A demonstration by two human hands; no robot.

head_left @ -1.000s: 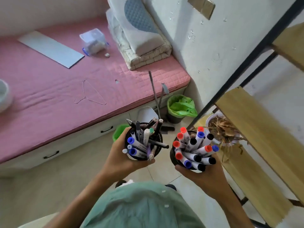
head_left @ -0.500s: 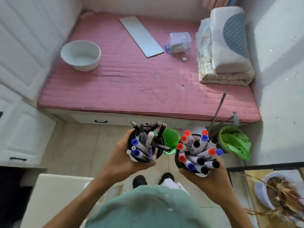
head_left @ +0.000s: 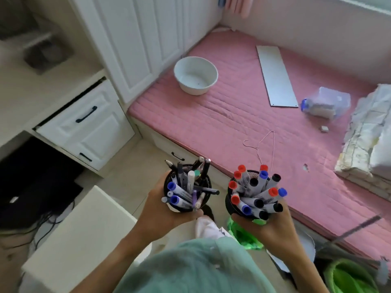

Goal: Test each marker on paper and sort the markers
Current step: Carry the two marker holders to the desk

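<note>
Step in hand: transport. Two full holders are being carried, one per hand; judged from the task, no marker has been tested yet, and no paper is in view.
Left hand [head_left: 163, 210]: fingers curled round the left holder [head_left: 187, 188], a dark mesh cup; the palm is against its near side and base.
Right hand [head_left: 273, 227]: fingers curled round the lower wall of the right holder [head_left: 246, 199], a dark cup cradled from below.
Left holder contents: mixed pens [head_left: 198, 169] and blue-capped markers [head_left: 174, 187]; one dark pen lies tilted over the rim, pointing toward the right holder.
Right holder contents: whiteboard markers [head_left: 257, 193] with red, blue and black caps, fanned outward and leaning over the far rim.
Relation to fingers: every marker sits cap-up above the fingers; none is pinched directly. The two holders are near each other but apart.
Carrying procedure: keep both cups upright and level. The fanned markers look likely to slide out if the right holder tips away from the body.
Set-down procedure: choose a flat, firm surface. The white worktop [head_left: 42, 96] at left appears more suitable for writing than the pink bed [head_left: 232, 115], which is padded.
Set-down order: put one holder down first to free a hand, then steady the second.
Hazard: the overhanging dark pen may catch the right holder if the cups are brought together.
Nearby items: a white bowl [head_left: 195, 75] and a grey panel [head_left: 275, 76] lie on the bed, well apart from the hands.
</note>
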